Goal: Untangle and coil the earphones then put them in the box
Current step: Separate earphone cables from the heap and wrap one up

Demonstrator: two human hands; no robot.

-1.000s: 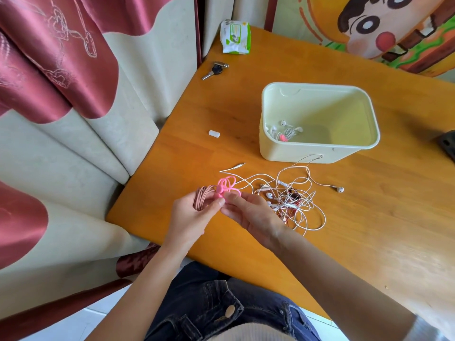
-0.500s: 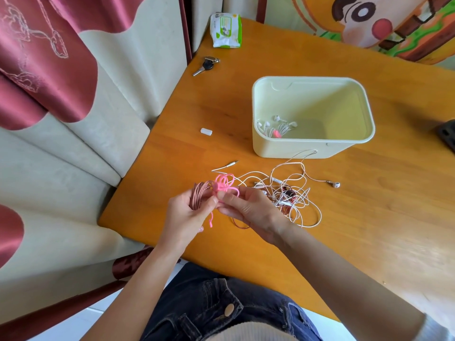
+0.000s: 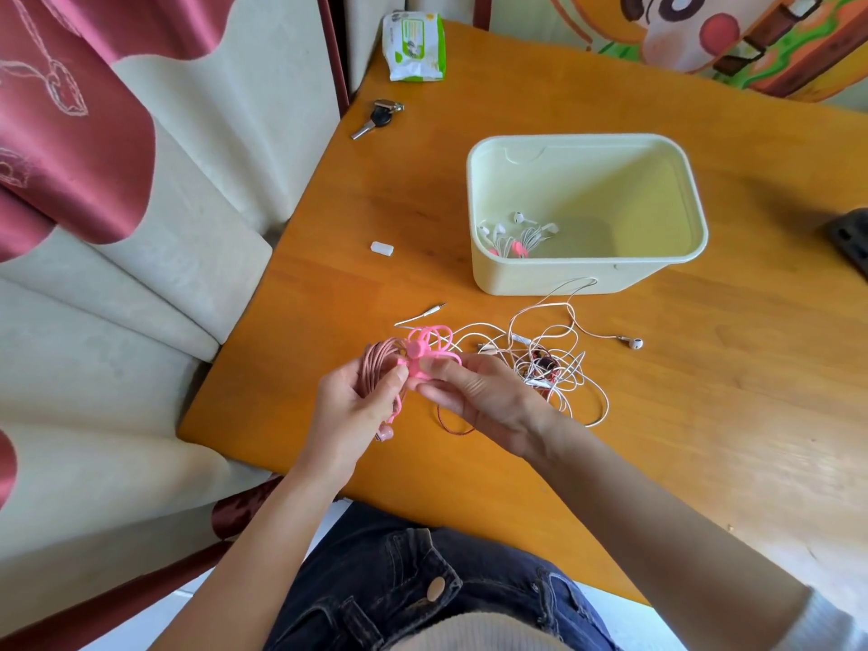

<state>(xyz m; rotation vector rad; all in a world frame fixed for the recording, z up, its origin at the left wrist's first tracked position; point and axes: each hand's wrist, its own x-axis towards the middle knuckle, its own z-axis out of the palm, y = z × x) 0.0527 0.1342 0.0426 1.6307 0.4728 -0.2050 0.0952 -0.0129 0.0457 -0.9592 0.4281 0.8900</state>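
Observation:
My left hand grips a coiled bundle of dusky pink earphone cable above the table's near left corner. A bright pink tie with loops sits on top of the coil, and my right hand pinches it from the right. A pink earbud dangles below my left hand. A tangle of white and red earphones lies on the table just right of my hands. The pale yellow box stands behind it, holding coiled white earphones in its left end.
On the orange wooden table lie a small white cap, keys and a pack of wipes at the far left. A dark object sits at the right edge. Curtains hang to the left.
The pink earbud and a length of cable have dropped lower below my left hand. My hands stay together on the pink tie and coil.

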